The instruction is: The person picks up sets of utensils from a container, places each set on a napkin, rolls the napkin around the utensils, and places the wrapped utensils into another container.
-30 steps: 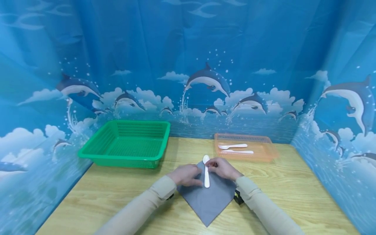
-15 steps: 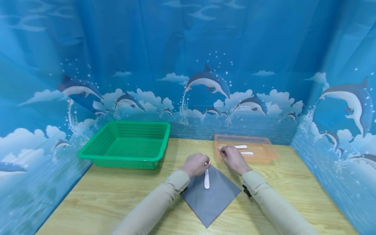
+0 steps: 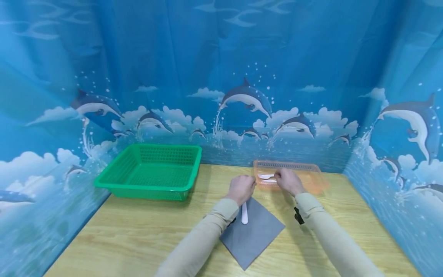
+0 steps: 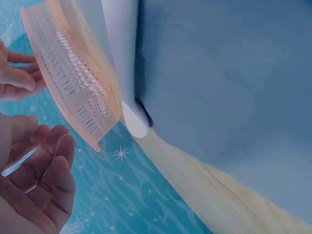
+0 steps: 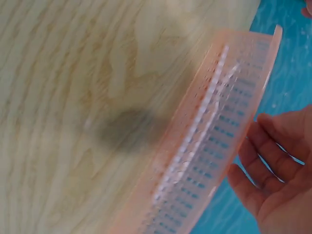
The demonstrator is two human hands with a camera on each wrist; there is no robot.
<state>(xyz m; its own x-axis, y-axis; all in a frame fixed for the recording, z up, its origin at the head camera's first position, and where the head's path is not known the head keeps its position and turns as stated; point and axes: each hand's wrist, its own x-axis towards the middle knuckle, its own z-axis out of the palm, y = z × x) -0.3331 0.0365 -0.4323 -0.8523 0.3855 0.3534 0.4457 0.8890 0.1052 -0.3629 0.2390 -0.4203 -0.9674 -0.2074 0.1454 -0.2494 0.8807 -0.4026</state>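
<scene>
A white spoon lies on a grey cloth (image 3: 254, 234), its handle (image 3: 244, 214) showing and its bowl end hidden by my left hand (image 3: 241, 189). That hand hovers over the cloth's far corner; in the left wrist view its fingers (image 4: 46, 175) are loosely bent with nothing between them. My right hand (image 3: 290, 181) reaches over the orange basket (image 3: 316, 181), where a white fork (image 3: 265, 176) and a white knife (image 3: 268, 181) lie side by side, their handles covered by it. In the right wrist view its relaxed fingers (image 5: 265, 161) are at the basket's rim; whether they touch the cutlery is hidden.
A large green basket (image 3: 147, 189) stands at the back left of the wooden table (image 3: 155, 231). Behind and at both sides hangs a blue curtain (image 3: 166, 77) printed with dolphins.
My right hand has left the spoon and moved right to the orange basket. My left hand has shifted right and forward, over the spoon's bowl end. The spoon stays on the cloth.
</scene>
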